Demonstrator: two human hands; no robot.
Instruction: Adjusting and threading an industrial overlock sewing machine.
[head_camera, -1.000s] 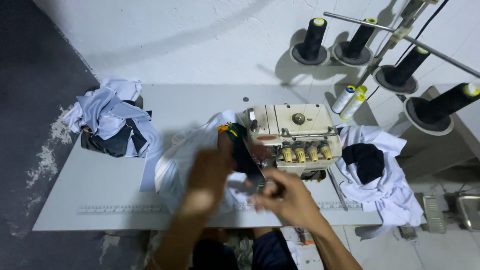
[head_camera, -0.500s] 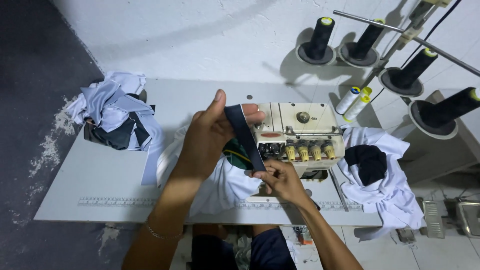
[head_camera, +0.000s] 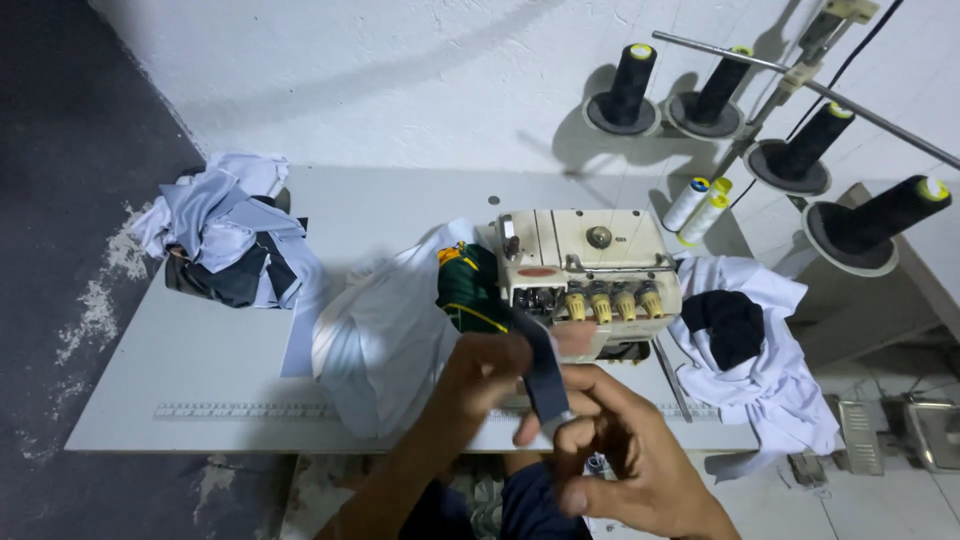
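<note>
Both hands, left hand (head_camera: 480, 375) and right hand (head_camera: 615, 455), have fingers closed on the narrow dark fabric strip (head_camera: 540, 370), held above the pale grey tabletop (head_camera: 200, 360) just before the cream overlock sewing machine (head_camera: 585, 275); pinched so lightly, it could twist or slip free.

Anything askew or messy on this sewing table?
Nothing damaged. Loose heaps: a white and dark fabric pile at the table's far left corner, and white cloth spilling over its right edge. Both hands hold a dark strip.

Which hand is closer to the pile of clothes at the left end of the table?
Left. The left hand is nearer the pile of clothes; the right hand is farther right, near the table's front edge.
</note>
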